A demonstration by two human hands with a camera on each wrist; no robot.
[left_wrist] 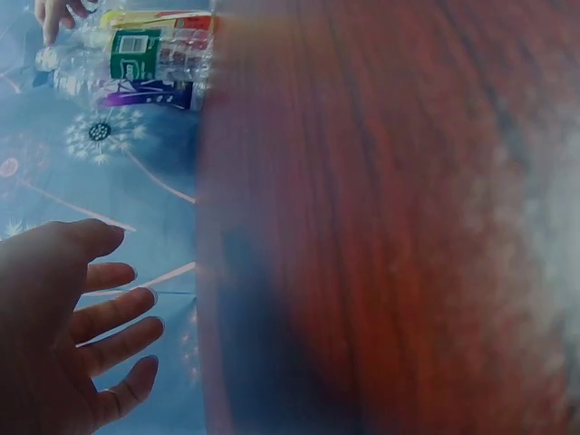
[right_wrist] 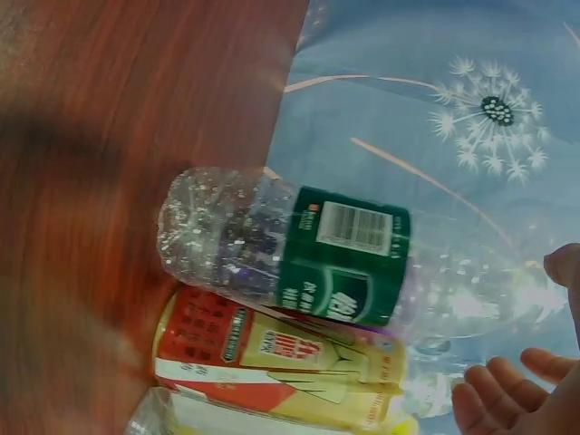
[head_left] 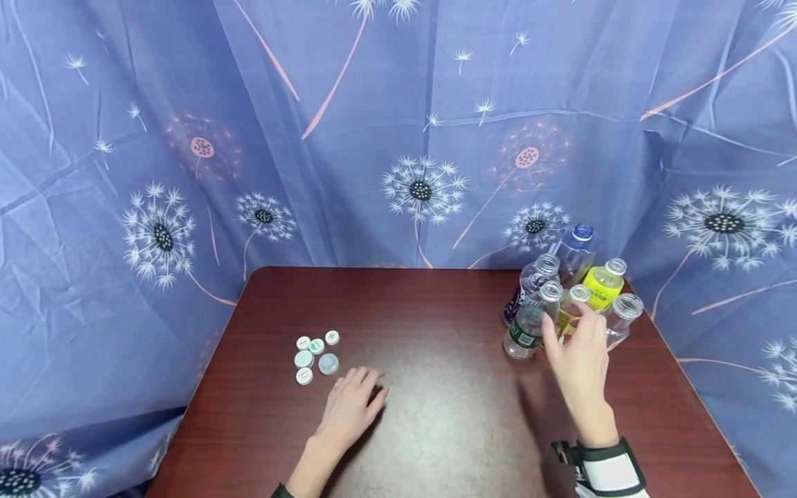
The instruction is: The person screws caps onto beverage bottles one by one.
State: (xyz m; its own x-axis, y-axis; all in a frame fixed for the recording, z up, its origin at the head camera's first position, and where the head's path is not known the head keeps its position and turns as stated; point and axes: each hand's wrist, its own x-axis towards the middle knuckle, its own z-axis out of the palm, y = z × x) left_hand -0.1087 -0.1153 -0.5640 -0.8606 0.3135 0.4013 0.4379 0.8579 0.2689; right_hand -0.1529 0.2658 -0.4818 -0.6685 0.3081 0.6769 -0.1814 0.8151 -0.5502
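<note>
My right hand (head_left: 579, 360) reaches up to the bottle cluster, its thumb close beside the neck of a clear plastic bottle with a green label (head_left: 525, 337). In the right wrist view a gap shows between its thumb and loosely bent fingers, and no grip on the green-labelled bottle (right_wrist: 353, 258) is visible. A bottle with a yellow and red label (right_wrist: 281, 358) stands alongside, its neck near those fingers. My left hand (head_left: 350, 408) hovers low over the table with relaxed fingers, holding nothing. To its upper left lie several bottle caps (head_left: 304, 359), white and pale.
Around the green-labelled bottle stand a purple-labelled bottle (head_left: 529, 283), a bluish bottle (head_left: 574, 256), a yellow-labelled bottle (head_left: 602, 287) and a clear wide-mouthed bottle (head_left: 621, 315), all uncapped. They crowd the far right corner of the brown table (head_left: 429, 332). A blue dandelion curtain (head_left: 349, 173) hangs behind.
</note>
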